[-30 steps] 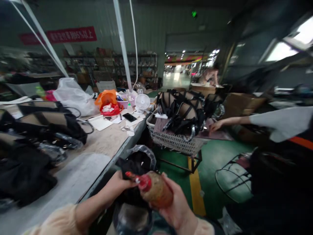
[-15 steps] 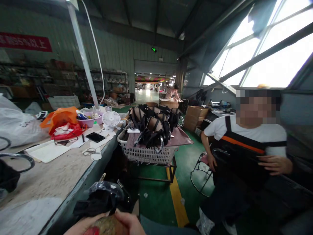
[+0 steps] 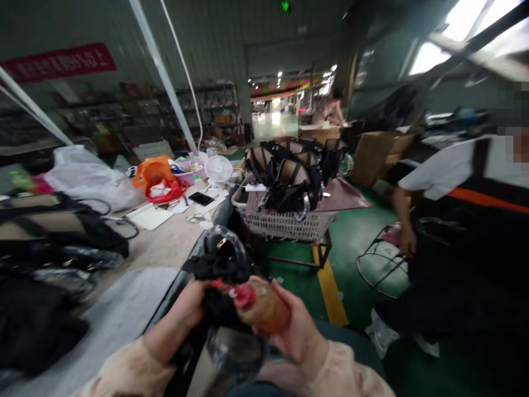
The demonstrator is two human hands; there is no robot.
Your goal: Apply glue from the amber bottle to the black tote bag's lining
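My right hand (image 3: pixel 297 331) is wrapped round a brown bottle (image 3: pixel 264 311) with a red cap, held low in front of me. My left hand (image 3: pixel 188 309) is closed at the bottle's red cap end, against a black bag (image 3: pixel 221 270) in clear plastic wrap that lies on my lap by the table's edge. The picture is blurred by motion, so the fingertips of my left hand are hard to make out.
A long worktable (image 3: pixel 124 298) runs along the left with black bags (image 3: pixel 49 242), a white sack (image 3: pixel 86 176), an orange bag (image 3: pixel 155 171), a small white fan (image 3: pixel 218 170), a phone (image 3: pixel 201 198) and scissors. A white basket (image 3: pixel 289 223) piled with bags stands ahead. A seated person (image 3: pixel 458 182) is at the right.
The view swung up and right, then came back down and left. My hands and the bottle, almost out of sight half a second ago, are in full view again.
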